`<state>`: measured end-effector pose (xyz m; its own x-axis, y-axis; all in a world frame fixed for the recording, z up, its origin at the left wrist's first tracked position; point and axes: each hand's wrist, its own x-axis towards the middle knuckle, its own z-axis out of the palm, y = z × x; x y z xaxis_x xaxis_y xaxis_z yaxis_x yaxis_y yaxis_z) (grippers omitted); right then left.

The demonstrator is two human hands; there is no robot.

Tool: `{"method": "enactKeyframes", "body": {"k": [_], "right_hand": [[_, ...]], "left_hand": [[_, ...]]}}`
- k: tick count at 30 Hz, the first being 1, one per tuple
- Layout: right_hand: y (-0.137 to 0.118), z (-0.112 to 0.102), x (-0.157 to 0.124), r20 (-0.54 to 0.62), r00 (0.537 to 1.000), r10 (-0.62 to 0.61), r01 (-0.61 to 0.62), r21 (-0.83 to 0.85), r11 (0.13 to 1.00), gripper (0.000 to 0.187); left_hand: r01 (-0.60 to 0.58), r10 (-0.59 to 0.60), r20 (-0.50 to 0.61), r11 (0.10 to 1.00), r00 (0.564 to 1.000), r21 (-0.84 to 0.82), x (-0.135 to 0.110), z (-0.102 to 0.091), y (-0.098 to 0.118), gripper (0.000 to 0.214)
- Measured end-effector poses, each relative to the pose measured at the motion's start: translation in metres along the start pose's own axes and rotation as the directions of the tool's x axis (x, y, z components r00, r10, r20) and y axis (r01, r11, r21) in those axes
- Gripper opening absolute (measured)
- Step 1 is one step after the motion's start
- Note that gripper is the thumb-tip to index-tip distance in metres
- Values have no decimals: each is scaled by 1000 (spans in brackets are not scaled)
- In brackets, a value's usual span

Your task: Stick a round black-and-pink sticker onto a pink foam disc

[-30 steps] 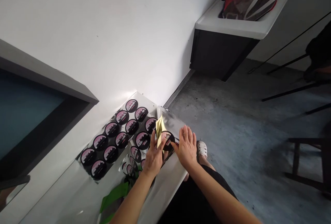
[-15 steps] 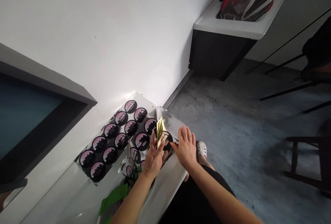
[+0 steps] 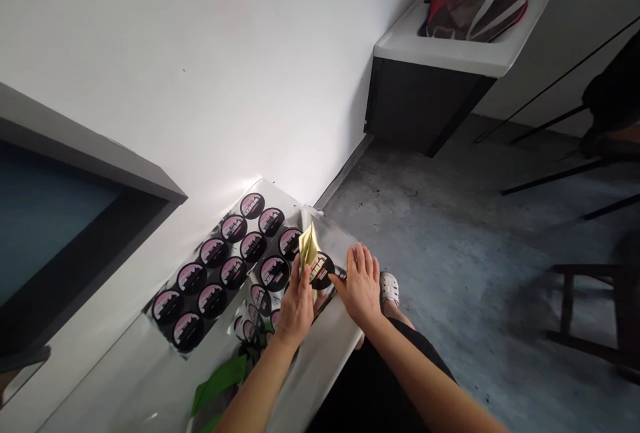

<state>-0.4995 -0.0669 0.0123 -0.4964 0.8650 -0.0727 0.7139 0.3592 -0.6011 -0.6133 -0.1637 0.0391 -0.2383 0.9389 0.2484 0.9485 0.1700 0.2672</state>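
Gold foil [image 3: 308,244] at tabletop [image 3: 326,348] right end; likely light, creasable, slick, best held by edges. Left hand [image 3: 297,300] against it, grip unclear; right hand [image 3: 362,283] flat, thumb at round label [image 3: 323,269].

Shiny foil-like packet [image 3: 306,246], glossy labels [image 3: 253,247], smooth tabletop [image 3: 321,358], matt concrete-looking floor [image 3: 475,273], plastic-looking clog [image 3: 389,288]

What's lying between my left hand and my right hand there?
In the head view, a round black label lies between your left hand and right hand, with a gold flap rising beside it.
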Motion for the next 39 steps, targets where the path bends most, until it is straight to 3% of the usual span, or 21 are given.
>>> {"method": "enactKeyframes", "body": {"k": [3,7,12,14,15,16,17,19,22,24,27,29,32,39], "right_hand": [[2,6,3,74,997,-22,23,-24,999,54],[-11,0,-3,28,989,-149,142,160,977,44],[-19,-18,-4,5,942,-335,291,485,825,43],[-9,-23,14,36,982,-184,138,527,839,42],[-2,-25,27,100,994,-45,-15,532,846,46],[6,-25,43,194,974,115,-201,519,831,54],[14,-25,61,342,908,242,-392,488,780,65],[28,-23,93,525,808,268,-531,451,717,64],[39,-17,122,750,653,110,-612,436,660,36],[41,-14,127,841,541,10,-650,411,640,29],[40,-14,123,890,448,-80,-665,391,636,29],[37,-17,120,889,440,-124,-659,414,628,35],[27,-25,117,866,470,-171,-640,468,609,36],[-17,-56,93,745,628,-226,-504,610,611,34]], "left_hand": [[-21,21,43,1000,999,3,1,-2,2,63],[26,-29,150,999,988,21,1,-5,4,52],[57,-56,40,998,998,-23,-1,0,1,56],[69,-69,16,997,998,-35,-3,0,0,51],[80,-80,0,996,997,-41,-4,-1,0,50],[93,-94,-23,995,995,-46,-6,-4,1,48],[107,-110,-51,993,993,-49,-9,-7,2,46],[137,-142,-116,989,983,-49,-14,-17,4,43],[192,-196,-217,981,956,-40,-21,-36,10,38],[234,-235,-263,972,936,-34,-25,-46,14,35],[281,-279,-293,959,915,-34,-30,-53,18,35],[296,-292,-308,955,906,-35,-32,-52,20,38],[302,-297,-318,953,900,-35,-34,-47,22,44],[281,-281,-313,959,907,-47,-37,-43,20,47]]}}
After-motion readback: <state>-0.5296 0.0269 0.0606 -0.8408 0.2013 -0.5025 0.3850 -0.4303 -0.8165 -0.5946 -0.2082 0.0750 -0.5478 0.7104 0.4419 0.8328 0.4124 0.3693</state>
